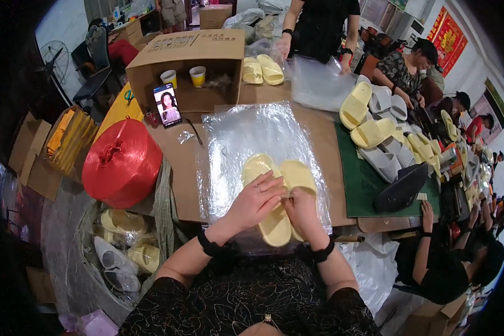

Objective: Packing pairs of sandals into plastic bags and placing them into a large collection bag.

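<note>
A pair of pale yellow slippers [275,228] lies side by side on a stack of clear plastic bags [251,131] in front of me. My left hand [257,199] rests across the left slipper's strap, its fingers stretched out. Over the right slipper, my right hand [303,211] is closed in a pinch near the inner edge of the strap. A small pale strip [288,195] shows between my two hands; its kind is too small to make out, and my right fingertips are partly hidden.
A big red twine roll [120,162] stands left, above a sack of bagged slippers [143,257]. An open cardboard box [187,50] and a lit phone [167,105] are ahead. Yellow and white slippers [372,131] pile on a green mat [355,190] at right. Co-workers sit and stand nearby.
</note>
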Available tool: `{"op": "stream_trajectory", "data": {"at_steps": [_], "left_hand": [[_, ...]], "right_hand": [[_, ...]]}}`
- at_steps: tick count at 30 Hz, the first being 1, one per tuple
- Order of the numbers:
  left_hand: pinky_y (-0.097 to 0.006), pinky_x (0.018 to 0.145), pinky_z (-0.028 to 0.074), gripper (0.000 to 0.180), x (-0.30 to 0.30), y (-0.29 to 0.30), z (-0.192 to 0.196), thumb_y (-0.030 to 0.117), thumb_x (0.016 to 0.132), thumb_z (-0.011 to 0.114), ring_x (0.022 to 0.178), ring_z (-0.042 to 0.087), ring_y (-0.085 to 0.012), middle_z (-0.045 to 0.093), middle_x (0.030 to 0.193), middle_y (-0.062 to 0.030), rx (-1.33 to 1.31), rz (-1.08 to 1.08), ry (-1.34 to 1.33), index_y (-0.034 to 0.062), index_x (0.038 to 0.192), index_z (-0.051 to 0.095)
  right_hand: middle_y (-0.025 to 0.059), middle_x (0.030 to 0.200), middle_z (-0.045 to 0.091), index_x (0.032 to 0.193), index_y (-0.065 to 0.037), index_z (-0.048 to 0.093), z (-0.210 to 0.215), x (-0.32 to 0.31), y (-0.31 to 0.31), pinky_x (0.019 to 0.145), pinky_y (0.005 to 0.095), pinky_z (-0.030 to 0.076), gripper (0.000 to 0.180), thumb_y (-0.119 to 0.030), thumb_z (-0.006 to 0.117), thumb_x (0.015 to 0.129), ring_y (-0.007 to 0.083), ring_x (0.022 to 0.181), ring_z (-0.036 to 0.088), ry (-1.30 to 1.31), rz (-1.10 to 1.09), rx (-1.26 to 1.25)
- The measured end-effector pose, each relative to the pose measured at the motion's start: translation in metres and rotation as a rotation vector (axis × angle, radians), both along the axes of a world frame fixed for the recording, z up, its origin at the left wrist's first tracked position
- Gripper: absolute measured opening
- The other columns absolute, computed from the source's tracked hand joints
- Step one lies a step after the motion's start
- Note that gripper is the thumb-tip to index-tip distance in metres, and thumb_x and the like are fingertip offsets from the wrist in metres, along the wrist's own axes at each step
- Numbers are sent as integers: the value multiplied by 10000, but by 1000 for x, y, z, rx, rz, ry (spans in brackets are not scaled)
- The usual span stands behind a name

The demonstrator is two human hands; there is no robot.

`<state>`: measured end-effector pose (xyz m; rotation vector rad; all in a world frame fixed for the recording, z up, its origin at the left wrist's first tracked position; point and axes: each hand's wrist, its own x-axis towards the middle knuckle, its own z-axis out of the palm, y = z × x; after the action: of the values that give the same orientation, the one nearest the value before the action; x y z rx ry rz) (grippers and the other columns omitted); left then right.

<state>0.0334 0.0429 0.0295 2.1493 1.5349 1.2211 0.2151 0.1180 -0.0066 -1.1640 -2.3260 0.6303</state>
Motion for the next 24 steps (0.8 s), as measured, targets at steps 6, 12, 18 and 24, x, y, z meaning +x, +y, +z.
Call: {"op": "stream_trajectory", "data": {"at_steps": [6,12,18,24], "left_hand": [[-445,1104,375,275,-11,-11,17,171,954,555,1328,462,-344,584,1361,-91,-69,-167,-101,85,1175,694],[-438,1071,407,237,-41,-29,13,139,935,574,1294,496,-324,638,1287,-74,-84,-189,-97,103,1115,725],[-434,1060,412,217,-60,-44,11,100,875,605,1290,497,-333,595,1324,-112,-92,-10,-127,70,1064,706],[-444,1081,398,528,-86,-55,-4,-44,748,572,1328,445,-356,524,1400,-108,-107,177,74,101,1255,605]], "right_hand": [[211,789,615,842,-26,557,-12,-48,48,655,477,498,212,-189,689,818,408,732,633,-119,-63,160],[224,824,636,895,4,581,8,-88,65,644,480,480,247,-239,622,909,412,728,624,210,-169,88],[241,1033,606,1160,20,532,-12,-66,42,867,480,471,361,-182,644,882,443,1005,570,418,75,10],[167,1133,647,1224,-55,613,43,32,-30,919,421,486,381,-57,671,847,328,1016,616,199,488,-102]]}}
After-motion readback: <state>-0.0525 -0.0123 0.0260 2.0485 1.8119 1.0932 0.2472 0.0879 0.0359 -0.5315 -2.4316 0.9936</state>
